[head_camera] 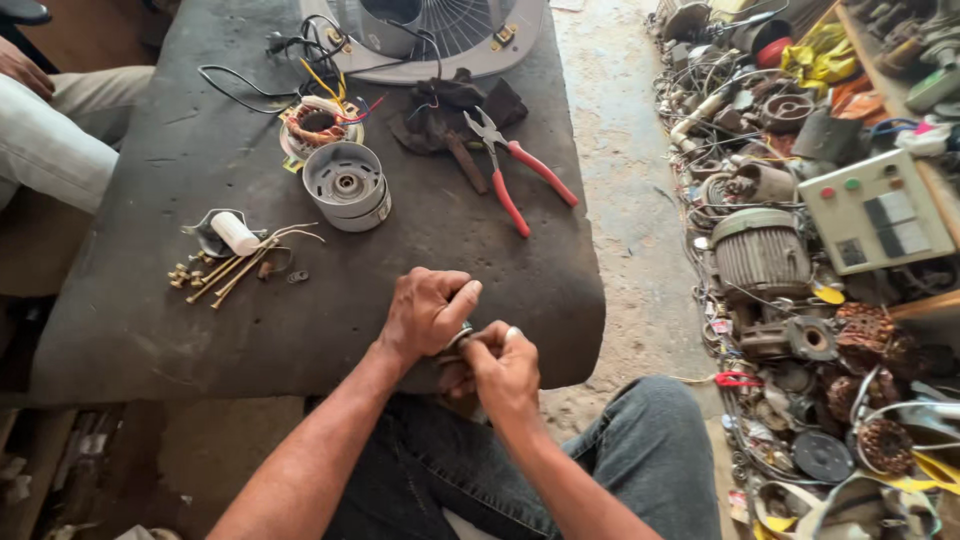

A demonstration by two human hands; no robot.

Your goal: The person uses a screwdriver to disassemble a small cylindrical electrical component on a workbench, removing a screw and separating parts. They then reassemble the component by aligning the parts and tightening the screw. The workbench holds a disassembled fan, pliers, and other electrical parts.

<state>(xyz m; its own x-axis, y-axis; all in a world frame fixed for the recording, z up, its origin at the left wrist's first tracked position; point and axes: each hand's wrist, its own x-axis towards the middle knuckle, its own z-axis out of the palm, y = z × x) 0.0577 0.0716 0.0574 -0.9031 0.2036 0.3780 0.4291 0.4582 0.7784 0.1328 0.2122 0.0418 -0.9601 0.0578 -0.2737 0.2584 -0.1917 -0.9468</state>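
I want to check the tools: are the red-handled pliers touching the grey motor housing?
Apart. The head view shows bare dark table between the pliers and the housing.

Bare forearms without sleeves; dark blue jeans [640, 440]; a ring [511, 333] on the right hand's fingers.

At the right edge of the frame, above the middle, a pale rectangular control panel [876, 212] lies tilted among scrap parts. It carries a red and a green button, grey square windows and a small dark label at its lower left.
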